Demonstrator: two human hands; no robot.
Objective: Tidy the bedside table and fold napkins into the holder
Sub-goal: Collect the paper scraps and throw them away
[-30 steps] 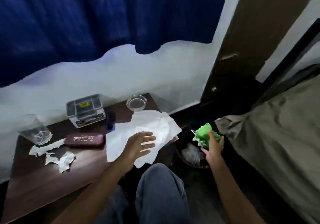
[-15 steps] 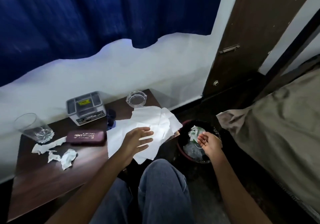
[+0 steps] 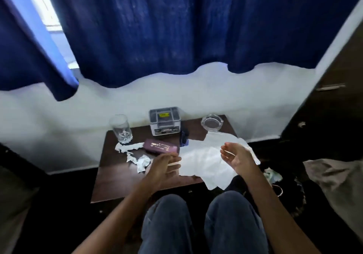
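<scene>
A dark wooden bedside table [image 3: 117, 183] stands against the white wall. White napkins [image 3: 204, 161] lie spread over its right half, hanging past the front edge. Torn crumpled paper scraps [image 3: 137, 158] sit left of centre. A grey plastic holder box [image 3: 164, 120] is at the back. My left hand [image 3: 164, 167] hovers open and blurred above the table, between the scraps and the napkins. My right hand [image 3: 236, 156] is open, palm turned inward, over the napkins' right side. Neither hand holds anything.
A drinking glass [image 3: 120, 129] stands at the back left, a glass ashtray [image 3: 212, 123] at the back right, a maroon spectacle case [image 3: 161, 146] mid-table. A dark bin [image 3: 290, 193] with crumpled waste sits on the floor to the right, beside a bed cover [image 3: 337, 177]. My knees are below the table edge.
My right hand let the green crumpled waste fall into the bin, then swung left, empty, over the napkins. My left hand shifted left off the napkins. The view turned to face the table.
</scene>
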